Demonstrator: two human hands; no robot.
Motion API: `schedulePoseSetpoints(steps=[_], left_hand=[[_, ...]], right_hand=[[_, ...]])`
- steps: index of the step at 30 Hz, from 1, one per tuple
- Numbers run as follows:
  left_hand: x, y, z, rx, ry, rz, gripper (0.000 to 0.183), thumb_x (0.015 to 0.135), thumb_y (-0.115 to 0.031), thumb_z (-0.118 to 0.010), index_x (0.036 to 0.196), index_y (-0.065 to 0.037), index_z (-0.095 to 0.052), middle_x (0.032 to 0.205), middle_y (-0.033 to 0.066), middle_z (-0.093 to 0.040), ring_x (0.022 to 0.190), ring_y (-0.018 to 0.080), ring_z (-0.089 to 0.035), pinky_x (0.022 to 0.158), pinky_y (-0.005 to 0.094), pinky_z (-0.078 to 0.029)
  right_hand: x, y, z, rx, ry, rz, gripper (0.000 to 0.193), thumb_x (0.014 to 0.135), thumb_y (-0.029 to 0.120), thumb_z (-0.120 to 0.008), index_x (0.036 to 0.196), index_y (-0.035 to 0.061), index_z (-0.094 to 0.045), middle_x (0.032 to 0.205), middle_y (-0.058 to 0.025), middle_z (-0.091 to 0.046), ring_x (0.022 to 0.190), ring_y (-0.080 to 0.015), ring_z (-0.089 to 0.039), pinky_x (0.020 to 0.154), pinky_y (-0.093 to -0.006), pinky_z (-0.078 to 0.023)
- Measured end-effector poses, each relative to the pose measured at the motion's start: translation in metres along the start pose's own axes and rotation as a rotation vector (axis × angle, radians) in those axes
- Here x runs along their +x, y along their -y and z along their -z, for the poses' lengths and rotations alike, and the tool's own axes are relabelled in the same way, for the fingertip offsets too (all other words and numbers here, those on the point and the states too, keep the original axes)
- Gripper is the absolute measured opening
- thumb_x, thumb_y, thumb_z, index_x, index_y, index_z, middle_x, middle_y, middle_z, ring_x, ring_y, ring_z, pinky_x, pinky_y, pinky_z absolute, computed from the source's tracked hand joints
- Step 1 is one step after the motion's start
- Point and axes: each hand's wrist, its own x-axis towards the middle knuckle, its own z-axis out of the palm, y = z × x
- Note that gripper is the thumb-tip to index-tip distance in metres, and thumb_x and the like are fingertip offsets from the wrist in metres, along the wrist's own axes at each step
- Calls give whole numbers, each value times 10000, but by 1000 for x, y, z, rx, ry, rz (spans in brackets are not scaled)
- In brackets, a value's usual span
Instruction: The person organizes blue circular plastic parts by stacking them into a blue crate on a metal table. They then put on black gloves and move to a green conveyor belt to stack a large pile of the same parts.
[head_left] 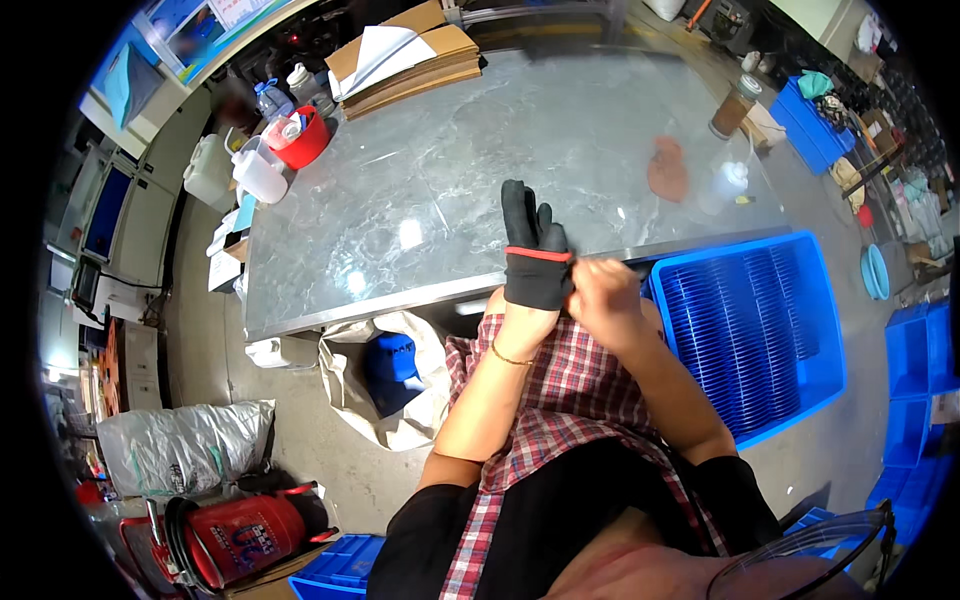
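My left hand [531,250] is raised upright at the near edge of a grey marble-patterned table [420,190]. It wears a black glove [528,272] with a red band across its cuff. My bare right hand [601,298] is right beside it, pinching the glove's cuff at the wrist. A thin gold bracelet [511,357] sits on my left forearm. Both forearms rise from a red plaid apron.
A large blue plastic crate [760,330] stands right of me by the table. An orange rag [668,170], a clear bottle [723,186] and a brown jar [735,108] lie on the table. Cardboard sheets, a red bowl and white jugs occupy the far left corner. Sacks lie below.
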Motion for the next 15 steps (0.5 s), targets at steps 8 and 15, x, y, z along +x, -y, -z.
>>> schedulePoseSetpoints(steps=[8,15], left_hand=[[19,-11,14,899,-4,-187,702,843,-150,-612,1442,-25,-268,1427,215,-356,1264,302,-416,1008,361,-345],[42,14,25,1918,117,-196,740,825,-450,-586,1427,-112,-318,1511,227,-199,1394,445,-153,1093,620,-118]], right_hand=[[-15,21,5,347,147,-55,177,796,139,-641,664,59,-553,578,-100,-541,553,-293,-568,505,-381,-434],[10,16,22,378,-163,-83,142,798,124,-673,837,36,-569,713,-101,-572,617,-279,-566,555,-363,-436]])
